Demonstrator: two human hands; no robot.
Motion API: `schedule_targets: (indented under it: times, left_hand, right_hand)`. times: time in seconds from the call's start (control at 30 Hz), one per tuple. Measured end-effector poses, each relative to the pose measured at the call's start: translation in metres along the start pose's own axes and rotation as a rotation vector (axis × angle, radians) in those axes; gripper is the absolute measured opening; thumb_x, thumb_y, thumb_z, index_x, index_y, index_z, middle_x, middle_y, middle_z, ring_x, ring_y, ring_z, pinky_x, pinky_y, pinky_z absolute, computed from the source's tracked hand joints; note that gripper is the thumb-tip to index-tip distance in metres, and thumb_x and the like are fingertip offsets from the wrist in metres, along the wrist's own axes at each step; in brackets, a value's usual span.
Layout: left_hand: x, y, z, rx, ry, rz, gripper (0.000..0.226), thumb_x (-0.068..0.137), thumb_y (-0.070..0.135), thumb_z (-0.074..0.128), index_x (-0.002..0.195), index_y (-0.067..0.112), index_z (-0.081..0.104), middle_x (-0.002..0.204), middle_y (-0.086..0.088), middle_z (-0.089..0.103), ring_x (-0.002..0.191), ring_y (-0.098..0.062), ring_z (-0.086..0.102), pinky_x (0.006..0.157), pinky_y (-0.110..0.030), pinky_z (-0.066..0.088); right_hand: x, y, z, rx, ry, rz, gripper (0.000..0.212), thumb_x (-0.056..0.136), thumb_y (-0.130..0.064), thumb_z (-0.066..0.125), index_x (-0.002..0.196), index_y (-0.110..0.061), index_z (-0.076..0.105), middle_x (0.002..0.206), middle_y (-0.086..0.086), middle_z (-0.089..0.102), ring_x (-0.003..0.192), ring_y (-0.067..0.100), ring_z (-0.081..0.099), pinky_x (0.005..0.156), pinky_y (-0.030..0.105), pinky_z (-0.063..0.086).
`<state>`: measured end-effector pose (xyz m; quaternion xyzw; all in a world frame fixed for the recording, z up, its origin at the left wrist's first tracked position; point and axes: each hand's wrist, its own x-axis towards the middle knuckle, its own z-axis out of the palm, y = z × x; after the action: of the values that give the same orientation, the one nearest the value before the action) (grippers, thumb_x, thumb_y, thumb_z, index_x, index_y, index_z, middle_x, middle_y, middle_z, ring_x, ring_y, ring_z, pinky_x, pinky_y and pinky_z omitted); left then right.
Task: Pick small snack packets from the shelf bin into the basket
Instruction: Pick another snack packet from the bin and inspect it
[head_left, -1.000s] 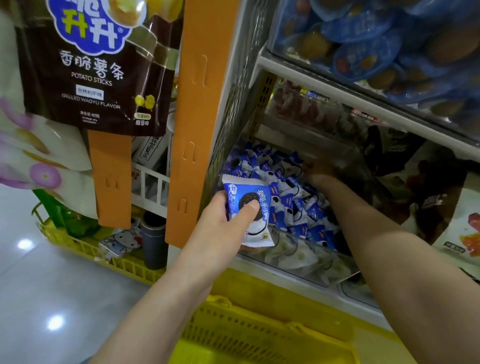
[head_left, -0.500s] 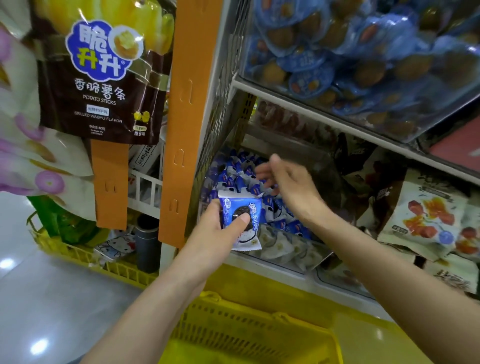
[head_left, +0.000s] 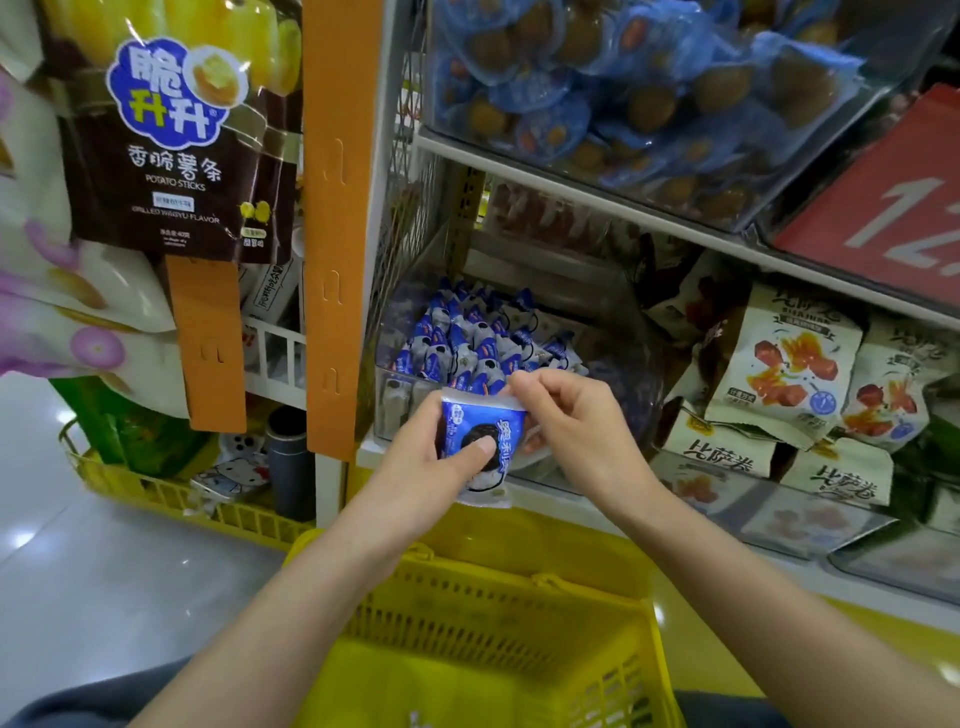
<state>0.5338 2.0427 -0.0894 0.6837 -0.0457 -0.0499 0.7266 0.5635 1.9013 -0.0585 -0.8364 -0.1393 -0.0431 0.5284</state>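
**Both hands on one cookie packet at the shelf's front edge**

Through the head camera I am watching both hands meeting on a single blue-and-white foil cookie packet. My left hand is gripping it from the left side, with the thumb pressing on the printed cookie on its face. My right hand is pinching the packet's upper right corner between curled fingers. The packet is standing roughly upright, just in front of the front wall of the clear plastic shelf bin, at the front edge of the lower shelf. More of the same small blue-and-white packets are lying heaped inside that bin, towards the shelf's left end.

Below the hands, the yellow slotted plastic basket is sitting with its far rim under the shelf's front edge. I am not seeing clearly what lies on its floor.

To the right along the same shelf, cream snack bags with red pictures are leaning together. A brown potato-stick bag is hanging left of the orange upright strip.
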Motion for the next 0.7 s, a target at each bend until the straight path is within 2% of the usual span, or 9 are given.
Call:
schedule_targets:
  times: [0.07, 0.13, 0.2, 0.37, 0.47, 0.6, 0.7]
  left_hand:
    - [0.0, -0.002, 0.0, 0.007, 0.02, -0.009, 0.026, 0.092, 0.016, 0.055, 0.116, 0.026, 0.053, 0.108, 0.006, 0.066, 0.095, -0.002, 0.063, 0.065, -0.006, 0.048]
    - [0.001, -0.004, 0.001, 0.009, 0.017, -0.016, 0.018, 0.092, 0.02, 0.055, 0.11, 0.026, 0.056, 0.101, 0.005, 0.068, 0.085, 0.001, 0.064, 0.059, -0.005, 0.046]
    - [0.001, -0.004, 0.003, 0.021, 0.011, -0.016, 0.01, 0.094, 0.026, 0.051, 0.099, 0.023, 0.059, 0.091, 0.002, 0.069, 0.078, -0.001, 0.066, 0.058, -0.009, 0.048]
    - [0.005, -0.01, 0.009, 0.155, 0.076, 0.026, 0.026, 0.095, 0.025, 0.049, 0.073, 0.012, 0.052, 0.072, -0.01, 0.058, 0.068, -0.018, 0.057, 0.062, -0.03, 0.045]
    - [0.005, -0.013, 0.011, 0.182, 0.082, 0.019, 0.028, 0.094, 0.024, 0.051, 0.068, 0.013, 0.048, 0.065, -0.006, 0.05, 0.061, -0.014, 0.049, 0.059, -0.03, 0.04]
    - [0.007, -0.016, 0.013, 0.169, 0.056, -0.008, 0.026, 0.093, 0.027, 0.051, 0.073, 0.01, 0.055, 0.07, -0.009, 0.055, 0.069, -0.017, 0.056, 0.064, -0.031, 0.043]
    - [0.009, -0.017, 0.013, 0.107, 0.01, -0.06, 0.019, 0.09, 0.031, 0.056, 0.094, 0.013, 0.061, 0.09, -0.003, 0.068, 0.084, -0.014, 0.065, 0.074, -0.026, 0.05]
  right_hand:
    - [-0.006, 0.003, 0.0, 0.012, -0.034, -0.009, 0.019, 0.092, -0.024, 0.052, 0.086, -0.014, 0.068, 0.077, 0.004, 0.069, 0.062, 0.005, 0.06, 0.053, 0.016, 0.049]
    - [-0.011, 0.006, -0.002, 0.021, -0.039, -0.011, 0.015, 0.09, -0.023, 0.056, 0.086, -0.015, 0.068, 0.078, 0.004, 0.069, 0.064, 0.005, 0.06, 0.054, 0.016, 0.05]
    - [-0.015, 0.01, -0.004, 0.028, -0.045, 0.005, 0.015, 0.09, -0.02, 0.057, 0.08, -0.013, 0.067, 0.069, 0.001, 0.067, 0.059, 0.004, 0.059, 0.053, 0.016, 0.049]
    - [-0.023, 0.024, -0.001, 0.012, -0.052, 0.017, 0.017, 0.088, -0.017, 0.06, 0.072, -0.018, 0.065, 0.06, -0.004, 0.062, 0.052, 0.001, 0.054, 0.05, 0.015, 0.046]
    - [-0.026, 0.033, 0.001, -0.062, -0.056, -0.023, 0.009, 0.081, -0.018, 0.069, 0.073, -0.021, 0.065, 0.063, -0.007, 0.062, 0.055, -0.001, 0.054, 0.053, 0.015, 0.044]
    - [-0.029, 0.04, 0.0, -0.286, 0.016, -0.227, 0.006, 0.08, -0.024, 0.07, 0.078, -0.019, 0.066, 0.072, -0.011, 0.061, 0.068, 0.002, 0.056, 0.061, 0.014, 0.044]
    - [-0.03, 0.041, -0.004, -0.148, 0.078, -0.163, 0.005, 0.083, -0.021, 0.066, 0.079, -0.019, 0.064, 0.071, -0.006, 0.064, 0.066, 0.004, 0.06, 0.059, 0.015, 0.049]
